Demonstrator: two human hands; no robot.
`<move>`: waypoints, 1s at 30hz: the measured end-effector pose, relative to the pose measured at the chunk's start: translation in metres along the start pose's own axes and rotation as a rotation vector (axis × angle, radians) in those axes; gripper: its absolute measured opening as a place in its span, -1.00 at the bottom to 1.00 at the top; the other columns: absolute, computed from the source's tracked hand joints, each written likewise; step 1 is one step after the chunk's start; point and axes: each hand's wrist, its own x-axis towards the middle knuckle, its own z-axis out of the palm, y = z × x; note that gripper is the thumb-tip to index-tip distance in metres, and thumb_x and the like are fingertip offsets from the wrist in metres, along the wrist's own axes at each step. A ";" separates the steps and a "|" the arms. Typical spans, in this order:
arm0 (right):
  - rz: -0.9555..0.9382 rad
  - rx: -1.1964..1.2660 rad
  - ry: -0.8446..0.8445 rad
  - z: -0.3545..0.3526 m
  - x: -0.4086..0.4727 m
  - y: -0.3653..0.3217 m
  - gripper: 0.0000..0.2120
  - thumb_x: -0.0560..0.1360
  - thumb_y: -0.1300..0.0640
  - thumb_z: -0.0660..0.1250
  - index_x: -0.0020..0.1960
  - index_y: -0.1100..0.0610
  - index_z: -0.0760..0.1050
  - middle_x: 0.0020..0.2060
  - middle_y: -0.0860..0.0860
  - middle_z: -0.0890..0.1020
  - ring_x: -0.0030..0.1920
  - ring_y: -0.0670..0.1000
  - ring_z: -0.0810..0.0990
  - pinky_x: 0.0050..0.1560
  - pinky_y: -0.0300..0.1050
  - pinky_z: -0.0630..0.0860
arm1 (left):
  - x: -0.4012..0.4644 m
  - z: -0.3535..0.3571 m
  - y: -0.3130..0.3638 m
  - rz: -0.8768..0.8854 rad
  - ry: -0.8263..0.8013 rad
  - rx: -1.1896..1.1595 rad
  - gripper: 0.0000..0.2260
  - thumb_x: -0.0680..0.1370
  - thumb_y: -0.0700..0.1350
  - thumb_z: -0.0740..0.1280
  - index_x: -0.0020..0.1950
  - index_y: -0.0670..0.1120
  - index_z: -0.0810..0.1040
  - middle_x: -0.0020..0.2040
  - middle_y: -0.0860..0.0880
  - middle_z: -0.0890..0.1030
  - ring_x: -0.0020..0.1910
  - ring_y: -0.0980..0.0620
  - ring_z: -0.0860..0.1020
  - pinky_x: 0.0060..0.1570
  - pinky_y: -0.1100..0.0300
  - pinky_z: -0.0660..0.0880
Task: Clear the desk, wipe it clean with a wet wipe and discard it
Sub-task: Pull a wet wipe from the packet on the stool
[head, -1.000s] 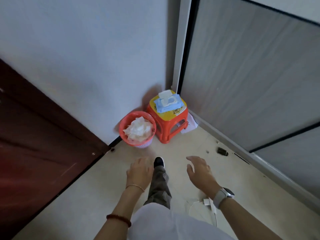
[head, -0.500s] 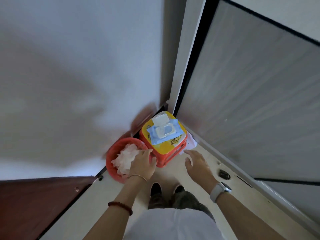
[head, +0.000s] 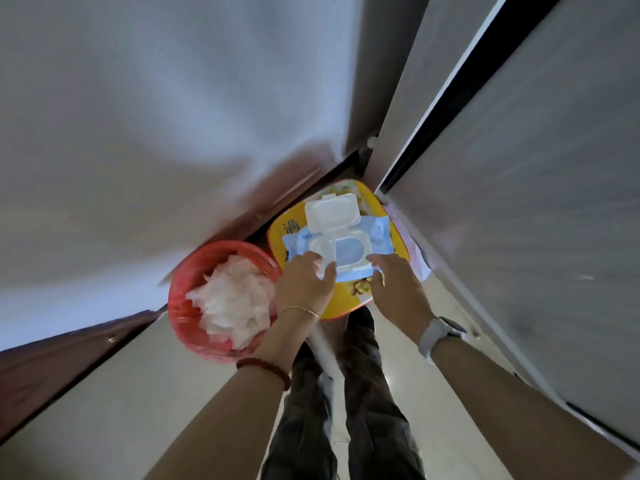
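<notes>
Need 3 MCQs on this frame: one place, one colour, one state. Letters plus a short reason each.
1. Where does the wet wipe pack lie?
A. on the stool
B. in the bin
C. on the floor

2. What colour is the bin of used wipes?
A. blue
B. red
C. black

3. How is the lid of the pack?
A. shut
C. torn off
B. flipped open

Answers:
1 A: the pack rests on the yellow stool top, by the corner of the wall.
2 B: its wall is red, with crumpled white wipes inside.
3 B: the white lid stands folded back from the opening, hinge intact, while the left hand touches the pack's near edge and the right hand reaches its right end.
</notes>
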 end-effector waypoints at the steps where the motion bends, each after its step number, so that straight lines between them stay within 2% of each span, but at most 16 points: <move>1: -0.013 -0.029 -0.020 0.006 0.012 0.005 -0.69 0.55 0.29 0.12 0.27 0.19 0.40 0.11 0.15 0.52 0.18 0.11 0.43 0.17 -0.05 0.39 | 0.011 0.009 0.000 -0.016 0.024 0.017 -0.74 0.51 0.06 0.24 0.04 -0.10 0.50 0.01 -0.09 0.57 0.03 -0.08 0.52 -0.01 0.08 0.45; 5: -0.111 -0.164 -0.051 0.024 0.050 0.018 -0.72 0.57 0.24 0.12 0.25 0.18 0.43 0.05 0.16 0.53 0.11 0.13 0.44 0.11 -0.12 0.37 | 0.040 0.033 0.000 -0.071 0.100 0.099 -0.74 0.52 0.06 0.22 0.03 -0.10 0.51 0.01 -0.11 0.54 -0.01 -0.11 0.53 -0.06 0.07 0.42; 7: -0.167 -0.224 -0.022 0.029 0.065 0.018 -0.76 0.55 0.27 0.15 0.16 0.21 0.49 0.00 0.19 0.54 0.06 0.18 0.45 0.08 -0.03 0.40 | 0.047 0.038 -0.005 -0.083 0.139 0.085 -0.77 0.54 -0.03 0.20 -0.05 -0.18 0.51 -0.05 -0.16 0.54 -0.05 -0.17 0.52 -0.12 0.06 0.40; 9: -0.248 -0.284 0.022 0.035 0.074 0.017 -0.84 0.48 0.30 0.25 0.01 0.22 0.56 -0.11 0.22 0.57 -0.04 0.25 0.49 -0.07 0.08 0.50 | 0.052 0.039 -0.015 -0.108 0.193 0.019 -0.79 0.53 -0.08 0.20 -0.19 -0.19 0.48 -0.12 -0.19 0.54 -0.12 -0.19 0.51 -0.19 0.06 0.38; 12: -0.364 -0.426 0.022 0.045 0.083 0.022 -0.93 0.34 0.27 0.42 -0.17 0.18 0.61 -0.28 0.16 0.58 -0.22 0.23 0.54 -0.35 -0.04 0.47 | 0.056 0.035 -0.031 -0.157 0.245 -0.028 -0.73 0.51 -0.11 0.22 -0.39 -0.08 0.31 -0.24 -0.15 0.49 -0.25 -0.14 0.45 -0.28 0.11 0.29; 14: -0.417 -0.563 0.001 0.049 0.089 0.025 -0.88 0.24 0.25 0.52 -0.27 0.12 0.61 -0.39 0.09 0.56 -0.32 0.16 0.54 -0.44 -0.15 0.39 | 0.060 0.034 -0.038 -0.155 0.232 -0.009 -0.66 0.51 -0.12 0.23 -0.43 0.00 0.21 -0.27 -0.10 0.42 -0.28 -0.07 0.38 -0.27 0.13 0.25; 17: -0.436 -0.703 -0.011 0.054 0.096 0.025 -0.84 0.20 0.18 0.55 -0.33 0.04 0.58 -0.47 0.00 0.52 -0.38 0.07 0.52 -0.44 -0.21 0.35 | 0.069 0.037 -0.044 -0.142 0.204 -0.011 -0.66 0.50 -0.12 0.24 -0.44 0.01 0.22 -0.26 -0.10 0.42 -0.28 -0.07 0.37 -0.27 0.14 0.25; 20: -0.454 -0.801 -0.020 0.060 0.098 0.026 -0.82 0.19 0.13 0.54 -0.38 0.03 0.53 -0.49 -0.04 0.49 -0.42 0.02 0.49 -0.43 -0.22 0.29 | 0.077 0.040 -0.049 -0.158 0.179 -0.025 -0.75 0.50 -0.12 0.23 -0.37 -0.09 0.31 -0.25 -0.14 0.44 -0.28 -0.10 0.38 -0.28 0.14 0.26; 26: -0.465 -0.820 -0.035 0.068 0.104 0.024 -0.74 0.13 0.19 0.57 -0.38 0.11 0.46 -0.46 0.01 0.48 -0.46 0.05 0.50 -0.49 -0.21 0.27 | 0.083 0.042 -0.054 -0.156 0.140 -0.033 -0.77 0.49 -0.13 0.23 -0.37 -0.10 0.33 -0.26 -0.16 0.45 -0.29 -0.09 0.40 -0.31 0.14 0.26; 30: -0.490 -0.806 -0.022 0.068 0.109 0.026 -0.72 0.09 0.26 0.57 -0.37 0.15 0.47 -0.45 0.05 0.47 -0.50 0.06 0.48 -0.46 -0.21 0.17 | 0.086 0.044 -0.057 -0.153 0.142 -0.041 -0.69 0.48 -0.14 0.24 -0.45 -0.03 0.25 -0.28 -0.14 0.43 -0.31 -0.09 0.39 -0.33 0.15 0.25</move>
